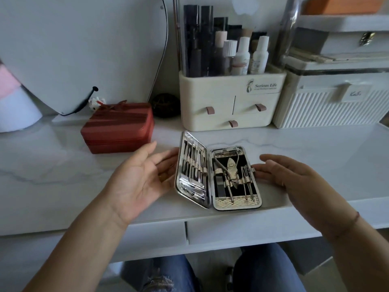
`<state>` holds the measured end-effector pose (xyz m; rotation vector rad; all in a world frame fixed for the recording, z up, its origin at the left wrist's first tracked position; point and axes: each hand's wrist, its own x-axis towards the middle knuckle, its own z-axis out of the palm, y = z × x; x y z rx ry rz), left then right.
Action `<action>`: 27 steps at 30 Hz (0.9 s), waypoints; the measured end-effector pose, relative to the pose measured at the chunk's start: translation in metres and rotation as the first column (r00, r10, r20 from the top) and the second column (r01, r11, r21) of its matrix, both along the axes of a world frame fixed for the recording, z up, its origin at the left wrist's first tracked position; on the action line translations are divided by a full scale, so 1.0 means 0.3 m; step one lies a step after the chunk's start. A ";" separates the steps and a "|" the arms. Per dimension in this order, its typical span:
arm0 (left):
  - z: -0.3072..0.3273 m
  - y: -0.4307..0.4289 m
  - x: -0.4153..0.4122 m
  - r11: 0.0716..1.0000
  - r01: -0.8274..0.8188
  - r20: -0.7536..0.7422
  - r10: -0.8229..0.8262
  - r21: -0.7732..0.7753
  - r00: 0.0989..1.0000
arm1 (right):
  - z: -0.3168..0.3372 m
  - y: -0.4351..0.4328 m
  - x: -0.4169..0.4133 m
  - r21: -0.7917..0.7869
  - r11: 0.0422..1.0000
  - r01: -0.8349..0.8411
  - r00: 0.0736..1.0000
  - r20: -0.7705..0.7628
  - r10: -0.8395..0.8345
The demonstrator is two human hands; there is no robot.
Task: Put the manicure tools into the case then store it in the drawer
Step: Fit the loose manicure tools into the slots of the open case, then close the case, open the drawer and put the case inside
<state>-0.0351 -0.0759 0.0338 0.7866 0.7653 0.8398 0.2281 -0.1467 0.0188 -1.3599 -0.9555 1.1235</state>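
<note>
Sitting at ten o'clock from the case, a dark red rectangular zipped box (pixel 117 127) lies out of the way on the white marble-patterned table (pixel 63 165). At nine o'clock the left grip (pixel 139 178) is spread, palm turned inward, with its fingertips at the back of the raised lid. Whether they touch it I cannot tell, but that placing suits tipping the lid over.

The shiny chrome-edged folding manicure case (pixel 237 202) lies open near the table's front edge, its left half tilted up and its right half flat. The slim steel manicure tools (pixel 231 171) appear strapped under loops on both halves, and none are loose on the table. Packing looks done, so closing seems the step in hand.

At twelve o'clock stands a cream plastic organiser with small tabbed drawers (pixel 231 102). At six o'clock, under the table edge, a white flat-fronted drawer (pixel 242 230) is shut, and it is the likely store. At three o'clock the right grip (pixel 280 173) is also spread, fingers straight, tips by the small clasp, probably to steady the base.
</note>
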 end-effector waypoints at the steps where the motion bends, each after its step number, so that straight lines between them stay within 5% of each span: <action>1: 0.005 -0.004 0.025 0.998 0.018 -0.002 -0.018 0.053 1.000 | 0.006 0.000 0.000 -0.014 1.000 -0.019 1.000 0.001 0.019; 5: -0.024 -0.022 0.140 0.900 0.188 -0.357 -0.039 0.394 0.933 | 0.026 0.004 -0.008 -0.055 0.986 -0.157 0.987 -0.036 0.156; 7: -0.067 -0.029 0.177 0.793 0.359 -0.580 -0.009 0.492 0.815 | 0.024 0.010 -0.007 -0.067 0.974 -0.216 0.976 0.009 0.217; 10: -0.121 -0.089 0.193 0.582 0.529 -0.717 0.139 0.617 0.683 | 0.028 0.021 -0.002 -0.105 0.964 -0.243 0.965 0.072 0.251; 14: -0.146 -0.118 0.196 0.392 0.639 -0.748 0.292 0.662 0.596 | 0.038 0.050 -0.015 -0.128 0.975 -0.182 0.948 0.240 0.209; 27: -0.144 -0.109 0.213 0.317 0.676 -0.744 0.364 0.665 0.561 | 0.023 0.078 -0.031 -0.053 0.995 -0.084 0.931 0.352 0.097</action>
